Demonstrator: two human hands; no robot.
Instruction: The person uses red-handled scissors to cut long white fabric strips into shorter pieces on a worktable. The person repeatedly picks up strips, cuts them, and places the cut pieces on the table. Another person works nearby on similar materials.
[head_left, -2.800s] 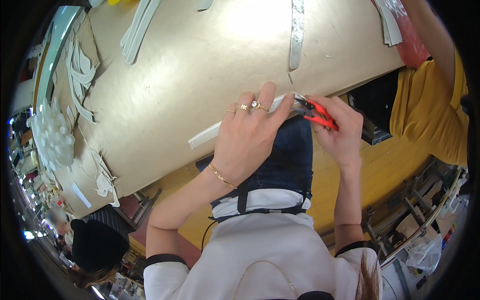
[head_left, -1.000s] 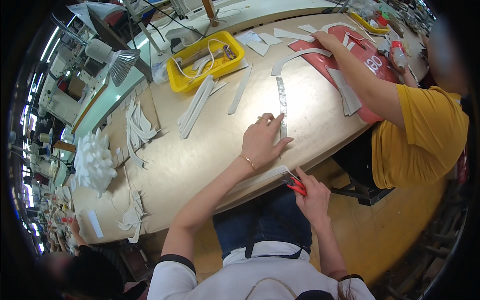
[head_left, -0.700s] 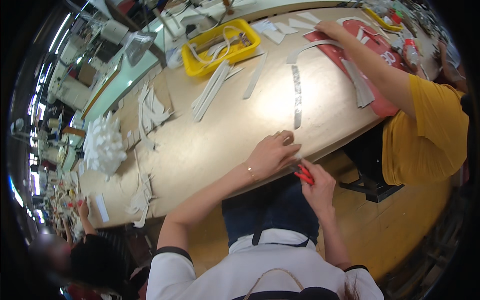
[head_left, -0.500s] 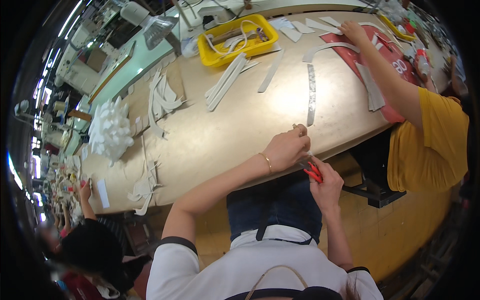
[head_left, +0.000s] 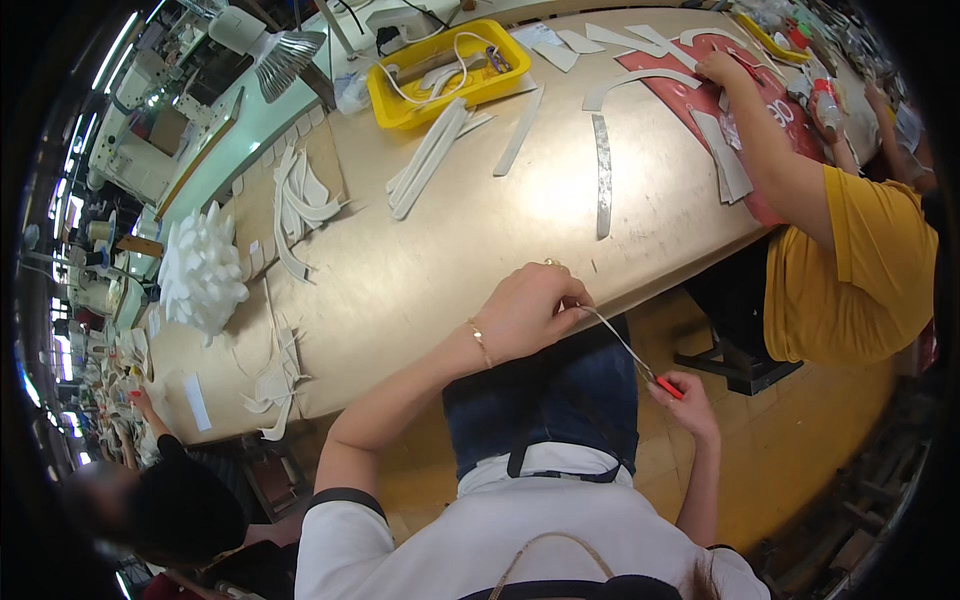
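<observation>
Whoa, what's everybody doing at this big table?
One person's left hand, at the near edge of the table, pinches a thin pale strip. It runs to a red-handled tool gripped in the right hand. A patterned grey strip lies on the table. To the right, a co-worker in yellow has a hand over a red sheet.

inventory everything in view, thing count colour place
table: one, tan, centre
trays: two, yellow, table's far side
strip bundle: one, off-white, nearer than the larger tray
curved pieces: several, off-white, table's left
bunch: one, white, left edge
speckled strip: one, grey, right of centre
sheet: one, red, far right
lamp: one, silver, upper left
co-workers: several, nearest yellow-shirted, right
thin strip: one, pale, between hands
pliers: one, red-handled, right grip
left grip: one, gold-braceleted, table's near edge
right grip: one, bare, beyond near edge
</observation>
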